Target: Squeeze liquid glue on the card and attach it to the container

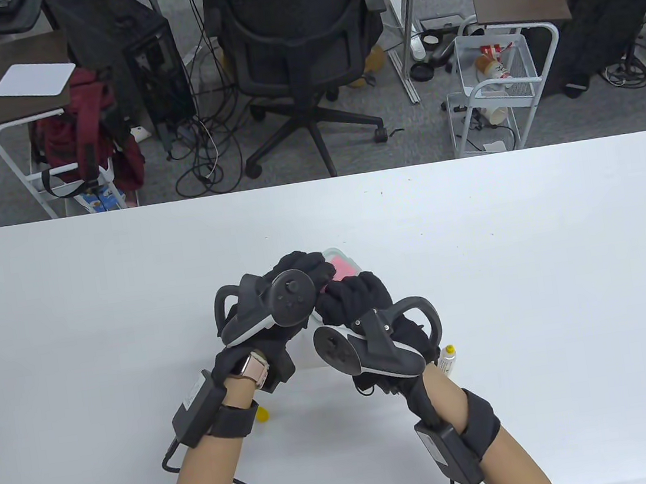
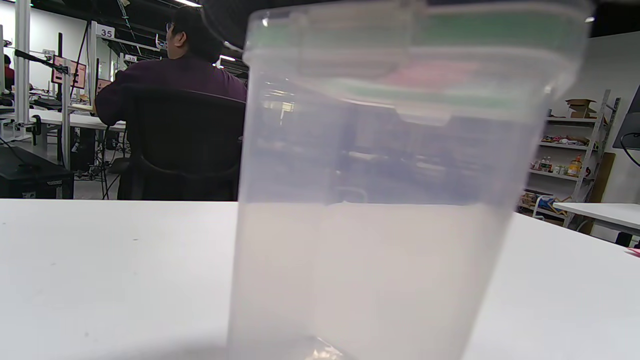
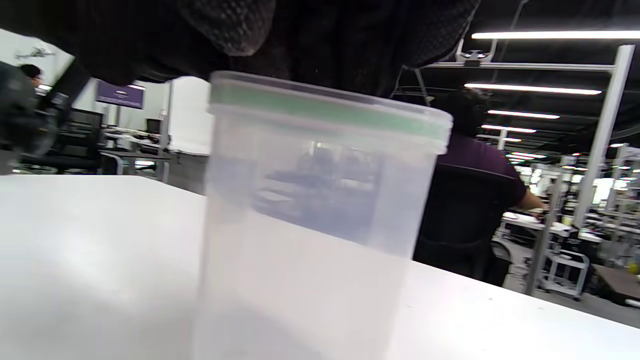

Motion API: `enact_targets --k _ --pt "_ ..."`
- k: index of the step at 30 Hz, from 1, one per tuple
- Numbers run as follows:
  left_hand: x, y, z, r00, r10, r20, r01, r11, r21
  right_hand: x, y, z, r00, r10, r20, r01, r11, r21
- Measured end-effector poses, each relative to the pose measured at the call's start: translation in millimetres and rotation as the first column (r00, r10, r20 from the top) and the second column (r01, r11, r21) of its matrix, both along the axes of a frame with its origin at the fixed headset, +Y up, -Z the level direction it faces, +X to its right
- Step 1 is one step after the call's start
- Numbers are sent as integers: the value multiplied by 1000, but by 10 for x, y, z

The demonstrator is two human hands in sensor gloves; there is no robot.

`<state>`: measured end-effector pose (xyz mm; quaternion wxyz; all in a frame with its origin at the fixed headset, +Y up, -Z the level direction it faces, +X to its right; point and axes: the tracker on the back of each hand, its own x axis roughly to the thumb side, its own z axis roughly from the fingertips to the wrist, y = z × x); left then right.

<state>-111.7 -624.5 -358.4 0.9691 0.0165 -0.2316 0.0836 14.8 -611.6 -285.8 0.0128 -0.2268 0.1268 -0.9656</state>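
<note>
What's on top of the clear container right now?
A pink card lies on the container lid, with both gloved hands, left hand and right hand, over it. Their fingers hide most of the card.

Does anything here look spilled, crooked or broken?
Nothing stands out. The clear container stands upright on the table, with both hands on its lid over a pink card. The glue bottle lies beside the right wrist; no spill shows.
</note>
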Motion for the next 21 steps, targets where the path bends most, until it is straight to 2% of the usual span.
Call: enact_targets --k 5,8,10,12,16,21 --pt "5 -1 4 1000 -1 -1 1 1000 1 83 19 -78 996 -89 16 90 994 -62" --pt "4 -2 2 1000 -3 0 3 1000 4 111 -28 -170 988 12 157 -15 1000 14" --pt "6 -3 3 1000 -3 1 3 1000 5 128 -46 -193 983 37 178 -45 998 42" --pt "3 -4 4 1000 -3 0 3 1000 6 110 -62 -181 987 2 162 -9 999 42" --pt "2 -8 4 1000 4 2 -4 1000 5 70 -48 -136 987 65 147 -73 996 50" --pt "-4 -10 1 1000 10 1 -10 1000 0 25 5 -16 1000 2 24 -2 1000 5"
